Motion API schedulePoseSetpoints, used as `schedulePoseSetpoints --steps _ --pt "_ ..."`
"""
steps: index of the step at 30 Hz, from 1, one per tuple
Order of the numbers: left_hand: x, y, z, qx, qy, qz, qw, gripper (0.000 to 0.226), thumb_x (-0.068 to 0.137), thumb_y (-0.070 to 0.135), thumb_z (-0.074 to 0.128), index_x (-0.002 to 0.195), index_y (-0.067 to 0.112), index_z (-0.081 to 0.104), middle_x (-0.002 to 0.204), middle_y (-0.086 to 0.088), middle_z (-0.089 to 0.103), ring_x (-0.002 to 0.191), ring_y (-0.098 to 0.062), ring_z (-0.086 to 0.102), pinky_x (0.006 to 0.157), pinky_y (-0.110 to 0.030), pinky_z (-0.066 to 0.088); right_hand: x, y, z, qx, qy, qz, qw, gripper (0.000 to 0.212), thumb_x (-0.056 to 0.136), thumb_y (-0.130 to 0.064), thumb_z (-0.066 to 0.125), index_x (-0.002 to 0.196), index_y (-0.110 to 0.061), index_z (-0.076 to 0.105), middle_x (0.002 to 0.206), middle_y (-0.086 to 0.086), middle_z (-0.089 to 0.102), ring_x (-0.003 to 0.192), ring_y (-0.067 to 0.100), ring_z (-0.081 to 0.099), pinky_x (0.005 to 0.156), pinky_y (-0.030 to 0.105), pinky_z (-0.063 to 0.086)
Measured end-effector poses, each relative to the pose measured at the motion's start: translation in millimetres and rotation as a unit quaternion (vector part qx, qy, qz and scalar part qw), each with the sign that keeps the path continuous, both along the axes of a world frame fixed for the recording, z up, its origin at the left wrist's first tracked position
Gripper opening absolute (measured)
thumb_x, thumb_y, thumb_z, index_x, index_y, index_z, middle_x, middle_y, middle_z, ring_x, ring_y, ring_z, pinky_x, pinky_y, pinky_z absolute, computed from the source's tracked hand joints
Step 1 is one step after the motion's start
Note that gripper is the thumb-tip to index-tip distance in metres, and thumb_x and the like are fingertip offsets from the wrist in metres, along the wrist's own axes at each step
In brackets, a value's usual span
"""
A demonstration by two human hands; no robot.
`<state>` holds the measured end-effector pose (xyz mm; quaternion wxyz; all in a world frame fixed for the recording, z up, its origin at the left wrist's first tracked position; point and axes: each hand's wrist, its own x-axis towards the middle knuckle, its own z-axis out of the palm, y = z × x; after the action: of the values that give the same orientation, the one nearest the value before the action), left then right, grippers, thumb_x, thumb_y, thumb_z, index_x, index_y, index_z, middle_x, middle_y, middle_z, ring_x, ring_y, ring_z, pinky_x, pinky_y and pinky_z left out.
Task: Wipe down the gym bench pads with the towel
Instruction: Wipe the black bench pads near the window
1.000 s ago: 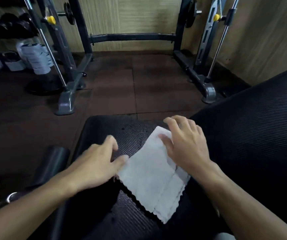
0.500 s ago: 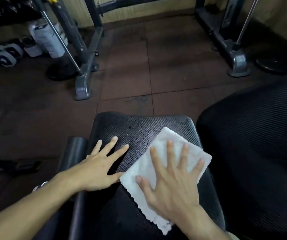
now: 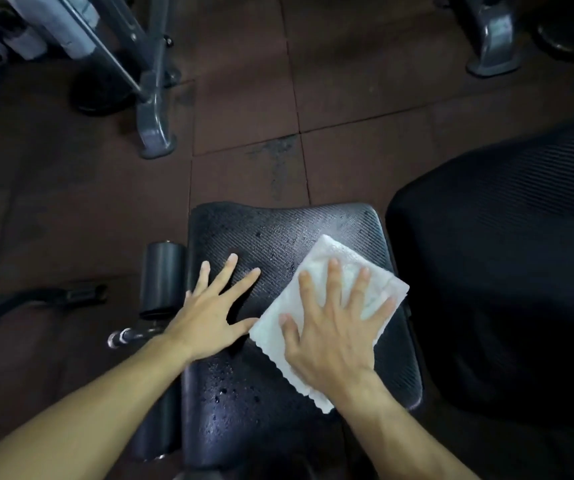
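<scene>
Our right hand presses the towel flat, fingers spread, on the right half of the seat pad. Our left hand rests open just left of the towel, so the unwiped, droplet-speckled surface lies leftward and toward us, nearer the left hand.

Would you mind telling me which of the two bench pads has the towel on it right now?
The smaller seat pad in the middle: the white towel lies flat there under the right hand. The larger pad at right is bare.
</scene>
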<state>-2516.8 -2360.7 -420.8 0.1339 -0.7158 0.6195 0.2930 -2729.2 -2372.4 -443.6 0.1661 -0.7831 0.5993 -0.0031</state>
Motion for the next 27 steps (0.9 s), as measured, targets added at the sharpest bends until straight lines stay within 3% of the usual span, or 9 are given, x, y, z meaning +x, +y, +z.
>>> schedulePoseSetpoints --steps 5,12,14,18,21,23,27 --pt "-1 -2 2 0.011 0.000 0.006 1.000 0.082 0.088 0.068 0.050 0.146 0.061 -0.007 0.156 0.022 -0.034 0.146 -0.029 -0.029 0.114 -0.068 0.013 12 3 1 0.049 0.028 -0.016 0.998 0.083 0.092 -0.073 0.033 0.161 -0.026 0.025 0.169 0.016 0.006 0.151 0.054 -0.006 0.099 0.089 0.015" --pt "5 7 -9 -0.029 -0.021 -0.032 0.999 0.081 0.087 0.078 0.034 0.145 0.057 -0.018 0.155 0.016 -0.037 0.146 -0.033 -0.029 0.115 -0.064 0.013 19 8 11 0.056 0.045 -0.072 0.995 0.083 0.092 -0.075 0.031 0.161 -0.032 0.010 0.171 0.005 0.000 0.153 0.046 -0.003 0.104 0.083 0.011" --pt "10 9 -14 -0.062 -0.019 -0.047 0.997 0.077 0.087 0.080 0.026 0.147 0.056 -0.015 0.158 0.015 -0.033 0.147 -0.035 -0.024 0.114 -0.066 0.013 28 9 13 0.067 0.028 -0.134 0.988 0.079 0.095 -0.073 0.026 0.161 -0.033 0.007 0.170 0.004 -0.007 0.153 0.043 -0.005 0.106 0.082 0.012" --pt "20 6 -23 -0.124 -0.004 -0.080 0.989 0.066 0.093 0.072 0.020 0.154 0.048 0.010 0.166 0.005 -0.007 0.150 -0.039 -0.001 0.113 -0.068 0.021 48 1 5 0.058 0.051 -0.184 0.980 0.077 0.095 -0.075 0.011 0.161 -0.036 0.004 0.169 0.000 -0.015 0.152 0.039 -0.020 0.105 0.083 0.006" --pt "28 -20 -20 -0.139 0.012 -0.075 0.987 0.069 0.092 0.074 0.015 0.154 0.048 0.003 0.165 0.005 -0.014 0.151 -0.036 -0.010 0.115 -0.065 0.011 53 -12 0 0.063 0.056 -0.183 0.979 0.076 0.095 -0.075 0.012 0.160 -0.039 -0.003 0.168 -0.002 -0.023 0.150 0.036 -0.027 0.109 0.080 0.001" --pt "34 -42 -19 -0.133 0.025 -0.051 0.990 0.069 0.089 0.077 0.008 0.151 0.051 -0.010 0.163 0.008 -0.024 0.149 -0.034 -0.019 0.116 -0.062 0.004 52 -31 -1 0.052 0.052 -0.158 0.985 0.075 0.096 -0.074 0.013 0.160 -0.039 -0.001 0.169 0.001 -0.018 0.152 0.039 -0.021 0.112 0.077 0.001" --pt "36 -58 -24 -0.112 0.006 -0.066 0.992 0.068 0.091 0.075 0.007 0.150 0.050 -0.017 0.158 0.009 -0.034 0.145 -0.036 -0.029 0.118 -0.062 0.001 49 -79 -7 0.010 0.072 -0.084 0.994 0.074 0.096 -0.071 0.021 0.161 -0.036 0.015 0.171 0.004 0.007 0.153 0.046 0.002 0.111 0.078 0.008"
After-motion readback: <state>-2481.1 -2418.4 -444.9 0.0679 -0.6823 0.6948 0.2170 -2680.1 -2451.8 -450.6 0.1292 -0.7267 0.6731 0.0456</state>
